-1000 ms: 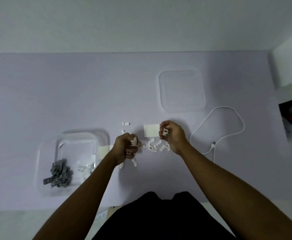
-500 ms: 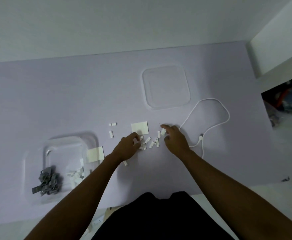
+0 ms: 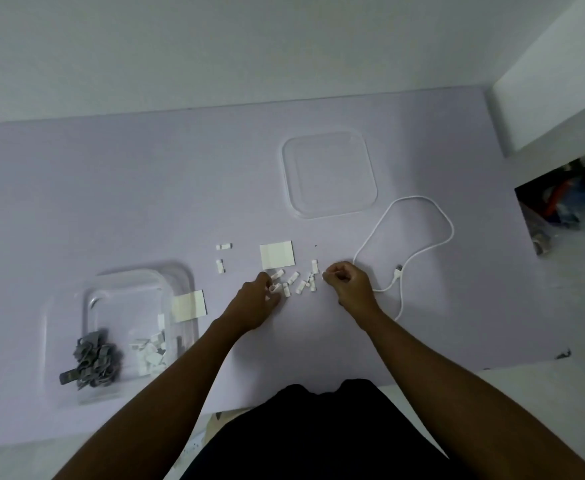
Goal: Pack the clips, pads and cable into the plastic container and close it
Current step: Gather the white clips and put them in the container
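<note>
My two hands work a scatter of small white clips (image 3: 296, 282) on the lilac table (image 3: 111, 202).

My left hand (image 3: 256, 303) is down on the near-left edge of the pile, fingers curled around what looks like a clip or two, though blur hides the grip. My right hand (image 3: 348, 284) is closed in a loose fist just right of the pile; I cannot tell what it holds. The open plastic container (image 3: 124, 282), near left, holds grey clips (image 3: 93, 362) and white pieces (image 3: 149, 351). One pad (image 3: 277, 254) lies just beyond the pile, another (image 3: 189, 305) by the container. The cable (image 3: 419, 237) loops at right, the lid (image 3: 329, 174) far behind.
</note>
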### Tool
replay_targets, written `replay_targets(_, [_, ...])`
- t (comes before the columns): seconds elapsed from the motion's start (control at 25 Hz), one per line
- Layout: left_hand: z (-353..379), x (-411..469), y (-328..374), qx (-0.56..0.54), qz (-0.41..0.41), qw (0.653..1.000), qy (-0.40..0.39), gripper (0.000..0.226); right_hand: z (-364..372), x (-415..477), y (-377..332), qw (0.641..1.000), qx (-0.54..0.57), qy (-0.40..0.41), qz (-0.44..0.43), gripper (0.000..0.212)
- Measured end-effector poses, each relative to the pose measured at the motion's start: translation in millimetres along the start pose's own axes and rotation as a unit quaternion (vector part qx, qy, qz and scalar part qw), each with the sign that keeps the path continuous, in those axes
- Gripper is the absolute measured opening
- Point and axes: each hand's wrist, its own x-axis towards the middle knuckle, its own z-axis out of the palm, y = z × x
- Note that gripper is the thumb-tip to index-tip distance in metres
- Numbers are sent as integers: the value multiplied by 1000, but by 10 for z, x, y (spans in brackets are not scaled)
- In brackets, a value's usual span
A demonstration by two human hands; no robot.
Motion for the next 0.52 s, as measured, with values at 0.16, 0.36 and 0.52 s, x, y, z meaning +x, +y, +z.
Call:
replay_targets(0.16, [-123,-102,114,-141,-11,990,2,7,51,-169,-238,930,315,-88,166,9])
replay_targets(0.36, [-437,-217,173,-380,-68,921,-56,19,194,-355,-511,837,465,-226,178,22])
replay_targets(0.52, [-739,-348,22,-496,-87,859,-92,25,396,-452,-728,834,439,-282,176,29])
